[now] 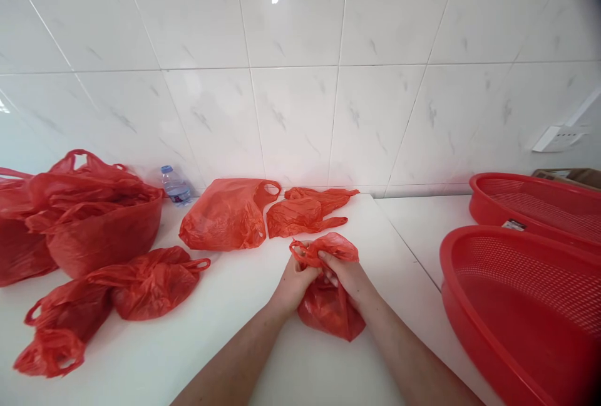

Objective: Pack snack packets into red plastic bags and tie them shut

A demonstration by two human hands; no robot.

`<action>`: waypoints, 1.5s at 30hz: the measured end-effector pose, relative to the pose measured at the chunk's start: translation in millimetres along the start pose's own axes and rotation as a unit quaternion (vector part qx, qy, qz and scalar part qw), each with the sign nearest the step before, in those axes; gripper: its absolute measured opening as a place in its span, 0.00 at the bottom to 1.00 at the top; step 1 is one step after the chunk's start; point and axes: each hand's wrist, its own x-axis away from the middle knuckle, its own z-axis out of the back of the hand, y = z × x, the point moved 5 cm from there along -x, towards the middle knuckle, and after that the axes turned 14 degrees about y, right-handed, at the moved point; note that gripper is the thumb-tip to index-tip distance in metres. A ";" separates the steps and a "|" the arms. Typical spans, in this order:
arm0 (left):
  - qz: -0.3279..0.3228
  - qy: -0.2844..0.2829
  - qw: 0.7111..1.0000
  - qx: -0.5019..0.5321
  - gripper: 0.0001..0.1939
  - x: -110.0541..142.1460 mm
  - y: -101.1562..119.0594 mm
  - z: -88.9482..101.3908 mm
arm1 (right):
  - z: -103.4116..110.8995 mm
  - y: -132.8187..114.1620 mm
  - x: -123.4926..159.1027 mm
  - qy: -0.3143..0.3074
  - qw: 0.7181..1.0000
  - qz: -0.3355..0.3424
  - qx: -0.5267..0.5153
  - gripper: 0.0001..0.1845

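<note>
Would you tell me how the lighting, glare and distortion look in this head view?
Head view: even, bright light; a small sharp glare spot on the wall tiles; tile lines fan outward with wide-angle stretch; dark corners at upper and lower right; the near red basket runs out of frame.

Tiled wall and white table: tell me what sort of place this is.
Possibly a packing or sorting room, judging by the red baskets, filled plastic bags and white table.

Both forearms reach forward, hands (319,277) close together (fingers (325,257) curled inward).
</note>
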 end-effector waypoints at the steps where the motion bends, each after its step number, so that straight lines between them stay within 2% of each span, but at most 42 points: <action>1: -0.011 0.003 1.000 0.004 0.17 0.9 0.5 -0.7 | 0.4 -2.2 0.3 0.005 1.000 0.007 0.002 0.16; 3: -0.024 0.012 1.000 -0.001 0.22 2.1 -0.4 -0.3 | 1.2 -4.7 0.8 0.002 0.999 0.020 0.026 0.13; 5: -0.014 0.021 0.999 -0.027 0.16 1.8 -4.2 2.0 | 2.0 -4.1 1.4 -0.014 0.998 0.028 0.057 0.14; 7: 0.013 0.029 0.998 -0.050 0.21 0.5 -8.6 5.8 | 2.2 -1.5 2.5 -0.052 0.996 0.031 0.068 0.17; 10: 0.058 0.045 0.997 -0.028 0.25 -2.6 -13.8 12.6 | 1.6 2.1 5.5 -0.131 0.991 0.017 0.007 0.20; 13: 0.105 0.077 0.991 0.042 0.23 -5.5 -19.2 19.4 | -0.7 4.5 8.8 -0.204 0.975 -0.043 -0.083 0.31; 15: 0.127 0.119 0.982 0.077 0.19 -7.0 -22.8 25.0 | -2.6 4.2 10.3 -0.229 0.963 -0.074 -0.117 0.36; 17: 0.144 0.159 0.973 0.088 0.13 -7.8 -25.8 30.0 | -3.2 2.7 10.2 -0.223 0.965 -0.073 -0.114 0.33; 20: 0.151 0.170 0.969 0.099 0.10 -8.4 -27.0 32.4 | -4.3 0.3 11.0 -0.217 0.973 -0.043 -0.065 0.26; 23: 0.150 0.168 0.968 0.111 0.08 -8.5 -27.1 33.3 | -5.0 -1.4 11.8 -0.224 0.974 -0.014 -0.035 0.34; 25: 0.153 0.169 0.967 0.109 0.07 -7.9 -27.2 33.5 | -3.6 -0.3 9.0 -0.205 0.979 0.001 -0.014 0.38; 27: 0.144 0.169 0.970 0.099 0.10 -7.0 -25.4 32.7 | -1.3 1.5 3.8 -0.167 0.986 0.025 0.014 0.37; 30: 0.086 0.163 0.981 0.055 0.16 -5.0 -16.4 29.0 | 1.6 3.8 -4.6 -0.100 0.992 0.068 0.041 0.26; 32: 0.035 0.138 0.990 0.008 0.17 -2.5 -8.3 22.9 | 3.2 5.8 -9.0 -0.061 0.993 0.084 0.058 0.14; 34: -0.004 0.103 0.994 -0.033 0.16 0.6 -1.7 15.7 | 5.1 7.5 -12.0 -0.029 0.992 0.091 0.080 0.07; 37: -0.032 0.063 0.995 -0.068 0.15 4.8 3.0 8.1 | 7.0 5.3 -13.3 -0.001 0.988 0.115 0.106 0.05; 40: -0.052 0.049 0.993 -0.098 0.13 7.4 3.7 5.0 | 7.1 2.2 -12.7 0.011 0.985 0.121 0.122 0.02; 45: -0.106 0.078 0.968 -0.213 0.16 10.7 2.2 1.5 | 5.8 -0.5 -10.8 0.007 0.986 0.119 0.115 0.04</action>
